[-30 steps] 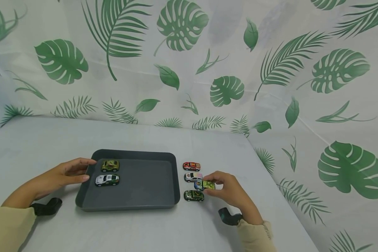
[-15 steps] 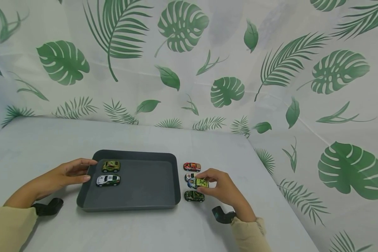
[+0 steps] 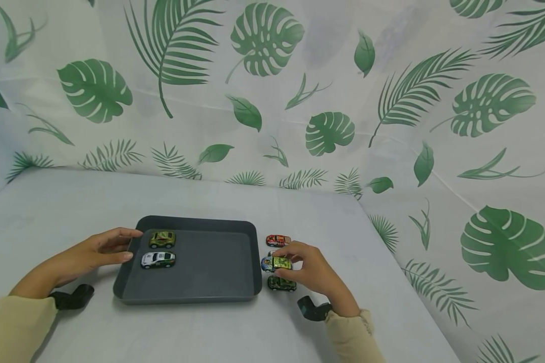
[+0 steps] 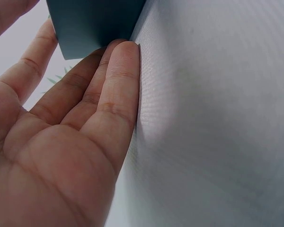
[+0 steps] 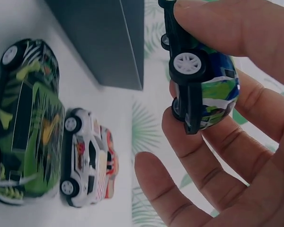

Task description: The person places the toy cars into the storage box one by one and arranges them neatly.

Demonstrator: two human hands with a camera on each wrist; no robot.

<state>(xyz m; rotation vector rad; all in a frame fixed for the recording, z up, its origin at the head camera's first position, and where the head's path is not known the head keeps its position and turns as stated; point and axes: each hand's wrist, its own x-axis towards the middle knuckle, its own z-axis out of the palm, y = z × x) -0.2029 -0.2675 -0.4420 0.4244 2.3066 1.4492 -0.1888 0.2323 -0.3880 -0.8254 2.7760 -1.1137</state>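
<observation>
My right hand (image 3: 310,267) pinches a toy car (image 3: 277,263), blue at one end and yellow-green at the other. In the right wrist view, the toy car (image 5: 206,90) is raised off the table with its wheels showing, between thumb and fingers. Beside the left end of a dark grey tray (image 3: 209,297), my left hand (image 3: 102,249) has its fingers straight against the tray's side. The left wrist view shows the fingertips (image 4: 123,52) right at the tray wall (image 4: 94,28). Inside the tray stand a camouflage toy car (image 3: 162,239) and a white and green toy car (image 3: 158,259).
Right of the tray, a red toy car (image 3: 278,240), a white toy car (image 5: 85,158) and a dark green camouflage toy car (image 3: 282,284) stand in a column on the white table (image 3: 200,333). A leaf-patterned cloth (image 3: 272,101) hangs behind.
My right hand has moved left with the toy car, from beside the column of cars to close by the tray's right rim. The left hand stays at the tray's left side.
</observation>
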